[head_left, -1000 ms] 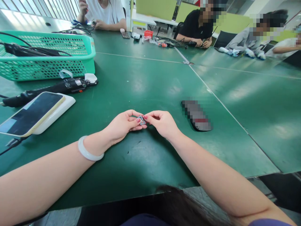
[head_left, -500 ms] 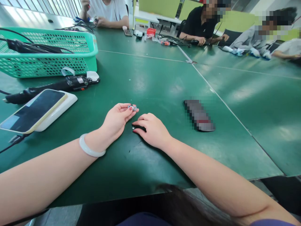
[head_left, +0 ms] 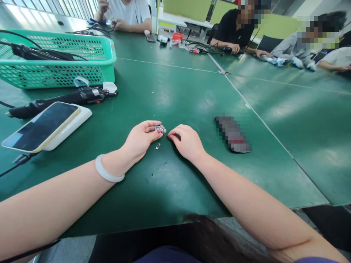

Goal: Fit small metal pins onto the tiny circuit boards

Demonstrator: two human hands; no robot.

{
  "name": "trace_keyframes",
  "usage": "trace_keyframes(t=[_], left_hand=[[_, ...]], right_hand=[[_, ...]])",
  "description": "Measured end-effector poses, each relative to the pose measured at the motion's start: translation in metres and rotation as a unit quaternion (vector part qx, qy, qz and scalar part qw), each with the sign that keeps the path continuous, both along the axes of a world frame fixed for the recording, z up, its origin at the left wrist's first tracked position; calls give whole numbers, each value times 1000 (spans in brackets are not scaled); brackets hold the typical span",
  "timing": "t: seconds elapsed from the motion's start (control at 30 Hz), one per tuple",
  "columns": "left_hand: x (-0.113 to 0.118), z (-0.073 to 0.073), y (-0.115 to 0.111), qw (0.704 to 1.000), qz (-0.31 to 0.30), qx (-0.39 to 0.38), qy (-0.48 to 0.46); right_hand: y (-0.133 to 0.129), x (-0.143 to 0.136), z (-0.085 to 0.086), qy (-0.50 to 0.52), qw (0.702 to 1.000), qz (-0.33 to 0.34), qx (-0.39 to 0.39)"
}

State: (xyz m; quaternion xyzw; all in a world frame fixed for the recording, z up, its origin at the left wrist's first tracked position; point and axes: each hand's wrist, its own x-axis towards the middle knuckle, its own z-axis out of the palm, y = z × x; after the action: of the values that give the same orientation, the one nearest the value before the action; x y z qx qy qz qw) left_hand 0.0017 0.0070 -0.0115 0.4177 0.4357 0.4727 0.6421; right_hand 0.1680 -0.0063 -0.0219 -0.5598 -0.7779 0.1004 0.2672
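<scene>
My left hand point(head_left: 141, 138), with a pale bangle point(head_left: 108, 171) on the wrist, pinches a small bluish-silver part point(head_left: 159, 128) between thumb and fingers. It looks like a tiny circuit board, but its details are too small to be sure. Just to the right, apart from that part, my right hand point(head_left: 188, 140) is closed in a pinch, thumb against fingertips. What it holds, if anything, I cannot make out. Between the hands, a little nearer to me, a tiny light rectangular frame point(head_left: 158, 146) lies flat on the green table point(head_left: 175, 190).
At left lie a phone point(head_left: 41, 126) on a white block, a black corded electric screwdriver point(head_left: 63, 100) and a green mesh basket point(head_left: 82, 71) holding cables. A blurred dark flat object point(head_left: 233, 134) lies right of my hands. Several people sit across the table among cables and small parts.
My right hand has moved up and right, its fingers now pressed together. The tiny frame, formerly at its fingertips, lies on the table. The left hand has shifted slightly right with its part.
</scene>
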Motion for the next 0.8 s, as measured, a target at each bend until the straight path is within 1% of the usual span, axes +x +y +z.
trace_keyframes(t=[0.1,0.2,0.37,0.47,0.53,0.63,0.73,0.8], left_hand=[[0,-1,-1,1000,2,4,12],[-1,1,-2,999,0,17,36],[-1,3,-5,994,-13,36,103],[-1,3,-5,992,-12,44,120],[-1,3,-6,991,-10,48,124],[-1,3,-6,990,-19,47,134],[-1,3,-6,991,-26,45,123],[-1,4,-6,994,-30,41,97]], right_hand=[[-6,0,4,31,998,3,52],[-10,-1,8,25,992,8,120],[-12,-2,10,-74,978,22,194],[-12,-2,10,-140,964,32,225],[-13,-2,10,-164,957,34,237],[-14,-2,10,-172,956,33,233],[-14,-2,9,-150,962,33,224],[-14,-2,8,-119,967,30,223]])
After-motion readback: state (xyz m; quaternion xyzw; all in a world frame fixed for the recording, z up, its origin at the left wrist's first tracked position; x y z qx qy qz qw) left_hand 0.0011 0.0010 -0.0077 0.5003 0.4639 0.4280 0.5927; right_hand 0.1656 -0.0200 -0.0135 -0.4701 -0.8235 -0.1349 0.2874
